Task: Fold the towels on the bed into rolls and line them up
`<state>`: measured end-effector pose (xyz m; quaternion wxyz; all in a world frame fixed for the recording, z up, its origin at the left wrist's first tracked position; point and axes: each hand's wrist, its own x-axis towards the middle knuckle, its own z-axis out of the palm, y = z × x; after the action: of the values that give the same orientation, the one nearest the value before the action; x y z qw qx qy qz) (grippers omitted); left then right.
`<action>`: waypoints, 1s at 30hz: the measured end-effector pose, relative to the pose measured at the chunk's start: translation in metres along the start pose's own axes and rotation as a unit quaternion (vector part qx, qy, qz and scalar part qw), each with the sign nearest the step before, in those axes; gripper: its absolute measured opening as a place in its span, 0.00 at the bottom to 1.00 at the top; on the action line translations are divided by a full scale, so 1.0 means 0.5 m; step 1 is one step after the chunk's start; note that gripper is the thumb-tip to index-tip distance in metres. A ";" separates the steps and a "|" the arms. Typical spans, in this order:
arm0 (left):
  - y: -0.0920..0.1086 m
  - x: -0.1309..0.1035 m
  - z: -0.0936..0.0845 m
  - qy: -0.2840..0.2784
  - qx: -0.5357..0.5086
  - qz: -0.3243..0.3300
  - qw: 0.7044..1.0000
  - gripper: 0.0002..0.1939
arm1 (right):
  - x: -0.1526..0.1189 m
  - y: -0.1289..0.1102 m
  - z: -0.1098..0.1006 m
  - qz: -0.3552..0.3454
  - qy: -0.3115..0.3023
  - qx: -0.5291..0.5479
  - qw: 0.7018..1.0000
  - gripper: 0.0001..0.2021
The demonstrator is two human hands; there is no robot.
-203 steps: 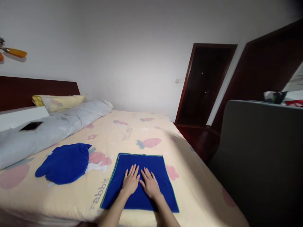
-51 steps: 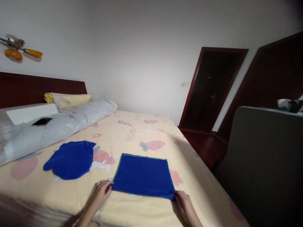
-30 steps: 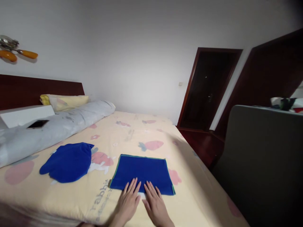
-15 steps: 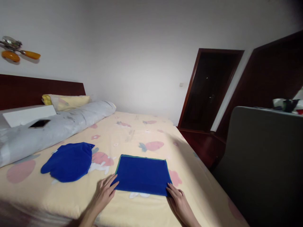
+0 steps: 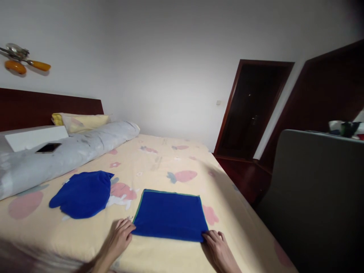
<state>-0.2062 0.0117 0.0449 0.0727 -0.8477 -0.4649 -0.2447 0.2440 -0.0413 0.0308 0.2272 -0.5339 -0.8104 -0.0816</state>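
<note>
A folded blue towel (image 5: 170, 214) with a thin green edge lies flat on the bed (image 5: 159, 159), near its front edge. My left hand (image 5: 121, 236) touches the towel's near left corner with curled fingertips. At the near right corner rests my right hand (image 5: 217, 248), fingers curled at the cloth's edge. Whether either hand pinches the fabric is unclear. A second, crumpled blue cloth (image 5: 82, 193) sits to the left, away from both hands.
The bed has a pale yellow sheet with strawberry prints. A rolled grey quilt (image 5: 65, 151) with a phone (image 5: 48, 147) on it and a yellow pillow (image 5: 81, 121) lie at the headboard. A grey chair back (image 5: 315, 197) stands close on the right, before dark doors (image 5: 253, 110).
The towel went from a larger square to a folded rectangle. My hands pressed its middle a second ago, then spread apart to the two near corners.
</note>
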 end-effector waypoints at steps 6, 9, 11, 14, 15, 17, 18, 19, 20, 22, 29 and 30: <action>0.114 0.048 0.025 -0.013 -0.002 -0.022 1.000 0.23 | 0.040 -0.089 0.020 0.020 0.017 -0.009 1.000 0.22; 0.198 0.090 0.072 -0.077 -0.050 0.058 0.994 0.31 | 0.078 -0.145 0.060 -0.028 -0.032 0.035 0.998 0.29; 0.220 0.102 0.095 -0.117 -0.070 0.072 0.988 0.29 | 0.086 -0.151 0.079 -0.030 -0.064 0.050 0.996 0.28; 0.183 0.089 0.102 -0.138 -0.067 0.040 0.987 0.26 | 0.067 -0.107 0.085 0.027 -0.078 0.035 0.996 0.28; 0.159 0.078 0.098 -0.138 -0.059 0.024 0.988 0.26 | 0.054 -0.085 0.081 0.044 -0.077 0.027 0.996 0.28; 0.105 0.053 0.087 -0.136 -0.036 -0.003 0.990 0.27 | 0.029 -0.042 0.071 0.064 -0.076 0.013 0.995 0.29; 0.080 0.041 0.081 -0.134 -0.025 -0.009 0.991 0.28 | 0.018 -0.024 0.065 0.067 -0.075 0.006 0.995 0.29; 0.057 0.029 0.076 -0.130 -0.014 -0.009 0.991 0.29 | 0.008 -0.009 0.060 0.066 -0.072 -0.002 0.995 0.30; 0.038 0.019 0.071 -0.122 -0.004 -0.006 0.992 0.30 | 0.001 0.002 0.055 0.059 -0.066 -0.010 0.996 0.30; 0.009 0.002 0.064 -0.098 0.015 0.010 0.995 0.30 | -0.008 0.014 0.047 0.037 -0.038 -0.030 0.998 0.28; -0.030 -0.029 0.047 -0.010 0.044 0.032 0.998 0.27 | -0.021 0.023 0.016 -0.014 0.054 -0.027 0.998 0.11; -0.033 -0.029 0.046 -0.009 0.033 0.023 0.999 0.27 | -0.021 0.024 0.014 -0.008 0.048 -0.008 0.999 0.10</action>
<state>-0.2181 0.0180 0.0161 0.1018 -0.8574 -0.4539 -0.2205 0.2561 -0.0424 0.0188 0.2614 -0.5246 -0.8020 -0.1155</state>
